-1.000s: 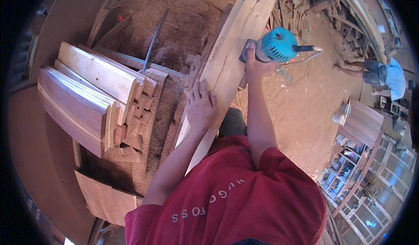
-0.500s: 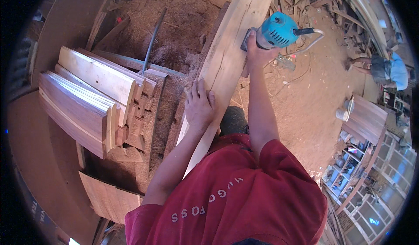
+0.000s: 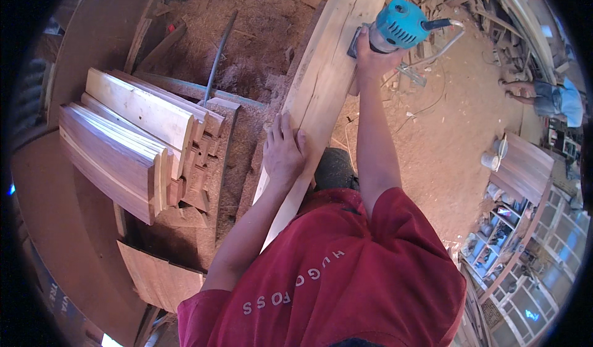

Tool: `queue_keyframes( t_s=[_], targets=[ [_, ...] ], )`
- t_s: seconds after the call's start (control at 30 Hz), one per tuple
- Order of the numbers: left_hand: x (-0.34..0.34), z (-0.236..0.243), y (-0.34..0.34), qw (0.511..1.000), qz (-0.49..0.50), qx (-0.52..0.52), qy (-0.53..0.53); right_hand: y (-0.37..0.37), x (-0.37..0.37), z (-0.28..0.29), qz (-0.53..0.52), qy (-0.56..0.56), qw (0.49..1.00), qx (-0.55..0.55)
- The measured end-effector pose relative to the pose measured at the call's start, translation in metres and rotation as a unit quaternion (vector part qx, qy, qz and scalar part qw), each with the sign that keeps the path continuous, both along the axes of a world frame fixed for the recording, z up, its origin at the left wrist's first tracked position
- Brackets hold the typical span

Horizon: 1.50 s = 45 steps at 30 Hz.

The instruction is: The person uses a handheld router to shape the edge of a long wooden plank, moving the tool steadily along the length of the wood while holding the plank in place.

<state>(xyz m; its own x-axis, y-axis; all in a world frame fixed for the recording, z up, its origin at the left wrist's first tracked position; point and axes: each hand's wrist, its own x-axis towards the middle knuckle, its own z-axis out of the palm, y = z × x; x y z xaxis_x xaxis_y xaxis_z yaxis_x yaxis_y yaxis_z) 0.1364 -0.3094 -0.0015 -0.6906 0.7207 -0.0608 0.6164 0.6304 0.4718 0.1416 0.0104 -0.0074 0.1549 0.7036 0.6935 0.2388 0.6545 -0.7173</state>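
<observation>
A long pale plank [image 3: 321,81] with dark cracks runs from near my body toward the far side. My right hand [image 3: 375,60] is wrapped round the lower body of a teal corded trim router [image 3: 401,26], at the plank's right edge. The router's dark base rests against the wood there; its bit is hidden. Nearer to me, my left hand [image 3: 284,149] lies on the plank with fingers stretched forward, its palm pressed to the wood.
To the left stands a stack of cut boards [image 3: 117,162]. A grey rod [image 3: 219,57] leans beyond it. The router's cord [image 3: 454,38] trails down on the right over the dusty floor [image 3: 432,149]. A person [image 3: 559,100] is at the far right, near a white bucket [image 3: 490,160].
My right hand and the router have slid a little farther away along the plank's right edge. My left hand stays in place. The person at the right has shifted slightly.
</observation>
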Motion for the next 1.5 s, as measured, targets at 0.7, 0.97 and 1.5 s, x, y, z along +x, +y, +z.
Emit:
queue_keyframes(
  t_s=[0.7,0.97,1.5],
  targets=[
    [-0.001,0.003,0.003,1.000,-0.013,0.000,0.018,0.056,-0.014,-0.001,-0.055,-0.029,0.996,0.056],
    [0.000,0.007,0.005,1.000,-0.008,-0.010,0.005,0.077,-0.020,0.005,-0.014,0.011,0.998,0.065],
    [-0.001,0.003,0.006,1.000,-0.012,-0.023,0.012,0.118,-0.032,0.004,-0.007,-0.039,0.999,0.026]
  ],
)
